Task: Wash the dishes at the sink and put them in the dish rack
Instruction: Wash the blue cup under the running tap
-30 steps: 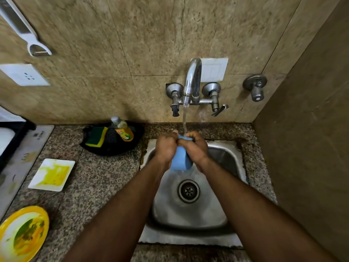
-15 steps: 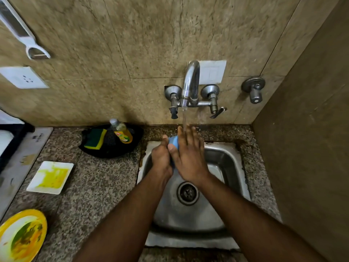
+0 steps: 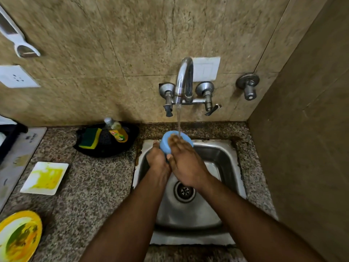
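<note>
Head view: my left hand [image 3: 157,160] grips the small round blue plastic bowl [image 3: 166,141] from below while my right hand [image 3: 186,163] lies flat-fingered across it, at the steel sink's [image 3: 222,154] back edge. A second ago both hands clutched it edge-on; now its base faces the running tap [image 3: 184,80]. I judge rinsing is underway.

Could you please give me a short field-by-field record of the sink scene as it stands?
item being washed: blue bowl, under running water from the tap
left hand: grips the bowl from the left
right hand: straight fingers rub the bowl
sink: steel, drain uncovered
still dirty: white square plate; yellow round plate, both on the counter
supplies: sponge and soap bottle on a black tray
</note>
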`<move>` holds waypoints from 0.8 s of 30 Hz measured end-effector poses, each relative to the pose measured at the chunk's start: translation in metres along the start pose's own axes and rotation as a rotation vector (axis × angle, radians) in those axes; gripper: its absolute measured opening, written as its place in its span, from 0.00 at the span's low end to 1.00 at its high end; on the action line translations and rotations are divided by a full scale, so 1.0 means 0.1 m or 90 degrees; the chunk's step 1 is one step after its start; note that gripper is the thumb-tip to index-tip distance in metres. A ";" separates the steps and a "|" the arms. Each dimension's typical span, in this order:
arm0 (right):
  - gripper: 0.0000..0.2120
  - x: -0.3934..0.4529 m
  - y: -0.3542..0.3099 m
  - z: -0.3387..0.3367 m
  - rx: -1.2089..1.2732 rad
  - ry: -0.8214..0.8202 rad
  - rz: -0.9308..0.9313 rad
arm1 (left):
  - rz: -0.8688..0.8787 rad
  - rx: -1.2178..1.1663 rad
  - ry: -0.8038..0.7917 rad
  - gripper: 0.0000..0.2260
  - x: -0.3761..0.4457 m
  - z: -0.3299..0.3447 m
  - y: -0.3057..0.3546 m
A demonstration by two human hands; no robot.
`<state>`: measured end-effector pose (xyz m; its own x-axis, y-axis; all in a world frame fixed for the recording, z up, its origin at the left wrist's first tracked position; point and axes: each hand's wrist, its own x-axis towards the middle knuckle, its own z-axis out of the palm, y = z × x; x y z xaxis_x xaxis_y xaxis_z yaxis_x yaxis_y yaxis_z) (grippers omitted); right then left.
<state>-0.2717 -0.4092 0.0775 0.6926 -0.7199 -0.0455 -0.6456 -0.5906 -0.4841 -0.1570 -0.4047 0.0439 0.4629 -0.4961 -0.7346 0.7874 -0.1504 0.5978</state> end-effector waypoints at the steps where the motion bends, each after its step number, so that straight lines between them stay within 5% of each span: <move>1: 0.30 -0.08 -0.01 0.00 0.020 -0.004 -0.041 | 0.008 -0.016 0.008 0.22 0.02 -0.01 0.00; 3: 0.29 -0.11 0.06 0.00 0.057 -0.024 -0.044 | 0.003 -0.022 0.004 0.23 0.19 -0.03 -0.07; 6: 0.34 0.16 0.23 0.02 0.073 -0.055 0.068 | 0.064 -0.022 -0.167 0.18 0.24 -0.09 -0.15; 10: 0.34 0.35 0.24 0.00 0.058 -0.075 0.163 | 0.027 0.037 -0.076 0.16 0.03 -0.07 -0.13; 16: 0.32 -0.26 -0.18 0.04 0.040 -0.044 0.036 | 0.013 -0.026 -0.009 0.26 0.12 -0.20 -0.14; 24: 0.35 0.19 0.11 -0.09 0.248 -0.060 0.241 | 0.005 -0.035 -0.042 0.23 -0.13 0.01 -0.07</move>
<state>-0.2683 -0.4321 0.0790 0.4725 -0.8092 -0.3491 -0.7011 -0.1051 -0.7053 -0.1692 -0.3977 0.0493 0.4436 -0.5524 -0.7058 0.8055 -0.0996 0.5842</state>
